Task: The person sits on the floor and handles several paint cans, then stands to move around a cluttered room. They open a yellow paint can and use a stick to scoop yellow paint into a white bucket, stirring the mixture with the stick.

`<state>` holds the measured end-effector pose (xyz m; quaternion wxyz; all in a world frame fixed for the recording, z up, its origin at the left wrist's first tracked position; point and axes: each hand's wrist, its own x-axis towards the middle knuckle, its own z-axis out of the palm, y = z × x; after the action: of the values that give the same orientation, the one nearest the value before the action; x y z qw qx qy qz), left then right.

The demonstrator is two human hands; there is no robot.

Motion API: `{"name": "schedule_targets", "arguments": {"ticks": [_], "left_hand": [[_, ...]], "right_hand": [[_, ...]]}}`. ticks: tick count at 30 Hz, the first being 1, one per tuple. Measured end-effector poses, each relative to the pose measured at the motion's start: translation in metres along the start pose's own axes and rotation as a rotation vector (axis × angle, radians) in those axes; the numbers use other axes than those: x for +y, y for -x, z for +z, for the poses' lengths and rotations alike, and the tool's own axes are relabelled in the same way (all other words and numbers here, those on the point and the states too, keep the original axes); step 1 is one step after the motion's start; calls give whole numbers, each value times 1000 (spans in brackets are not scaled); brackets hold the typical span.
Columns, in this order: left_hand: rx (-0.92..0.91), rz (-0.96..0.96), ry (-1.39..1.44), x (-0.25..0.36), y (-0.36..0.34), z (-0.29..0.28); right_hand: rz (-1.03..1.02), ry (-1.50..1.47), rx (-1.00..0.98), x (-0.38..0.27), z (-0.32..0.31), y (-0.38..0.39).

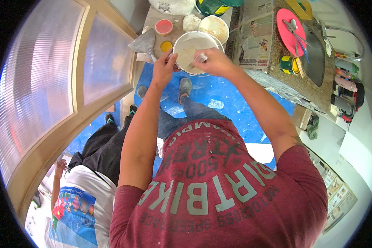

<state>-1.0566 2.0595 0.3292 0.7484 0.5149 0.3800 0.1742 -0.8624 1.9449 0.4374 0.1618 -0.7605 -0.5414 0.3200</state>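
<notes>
A white bucket (185,39) with pale, creamy mix inside stands before me at the edge of a work surface. My left hand (164,69) grips its left rim, thumb and fingers closed. Over the bucket's right side, my right hand (215,62) is closed around a pale, blunt-ended handle (201,57); whatever lies below that handle is hidden. Left of the bucket are a small tub of yellow stuff (166,46) and a grey, dusty wedge-shaped piece (144,43). A second tub with a whitish inside (215,28) sits just behind the bucket.
A tub of red stuff (164,27) and a green bucket (215,6) stand farther back. On the right counter are a pink plate (286,25) with cutlery, a green tin (288,65) and a sink (316,62). Another person (80,202) is at left, beside a glazed door (80,82). Blue sheeting (239,111) covers the floor.
</notes>
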Motion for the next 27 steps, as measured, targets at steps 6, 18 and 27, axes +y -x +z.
{"name": "schedule_targets", "arguments": {"ticks": [6,18,27], "left_hand": [[-10,-1,8,1,-1,-2],[-21,-38,67,8,3,4],[-25,-40,78,9,5,4]], "right_hand": [[85,-58,124,17,-5,-14],[-83,-214,115,0,0,-15],[-54,-200,103,8,-11,-16]]}}
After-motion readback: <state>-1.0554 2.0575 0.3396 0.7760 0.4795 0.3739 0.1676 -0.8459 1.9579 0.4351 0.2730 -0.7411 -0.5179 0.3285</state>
